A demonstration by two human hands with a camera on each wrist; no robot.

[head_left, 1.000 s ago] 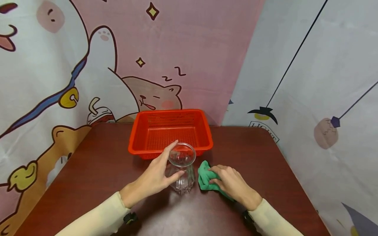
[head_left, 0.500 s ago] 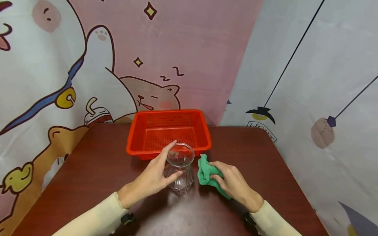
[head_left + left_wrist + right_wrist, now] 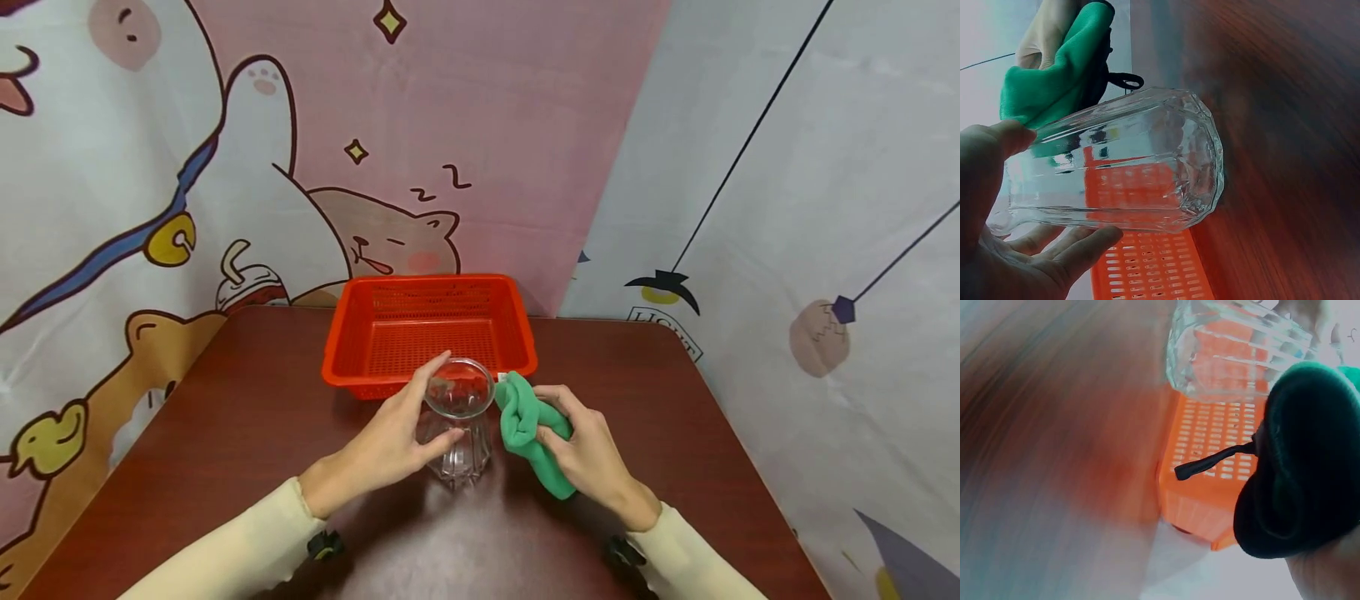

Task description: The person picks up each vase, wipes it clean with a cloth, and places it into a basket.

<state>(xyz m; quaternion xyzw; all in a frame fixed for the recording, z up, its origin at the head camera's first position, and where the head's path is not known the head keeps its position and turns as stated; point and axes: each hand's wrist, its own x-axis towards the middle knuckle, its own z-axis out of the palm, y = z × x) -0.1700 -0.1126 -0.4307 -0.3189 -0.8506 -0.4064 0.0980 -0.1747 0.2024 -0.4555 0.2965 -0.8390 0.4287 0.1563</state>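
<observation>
My left hand [image 3: 390, 437] holds a clear glass vase [image 3: 459, 450] near its neck, thumb on the near side and fingers on the far side. The vase stands upright with a flared round rim and a faceted body. In the left wrist view its thick base [image 3: 1200, 162] is close to the tabletop; whether they touch I cannot tell. My right hand [image 3: 592, 446] pinches a folded green cloth [image 3: 525, 421] right beside the vase's rim. A black loop [image 3: 1216, 461] hangs from the cloth's dark underside in the right wrist view.
A red perforated plastic basket [image 3: 431, 386] sits behind the vase, near the table's back edge. The dark reddish-brown table [image 3: 645, 392] meets a cartoon-printed curtain [image 3: 525, 167] at the back and sides.
My right hand has raised the green cloth up and slightly left, to the level of the vase's rim. The left hand keeps its hold on the vase in nearly the same spot.
</observation>
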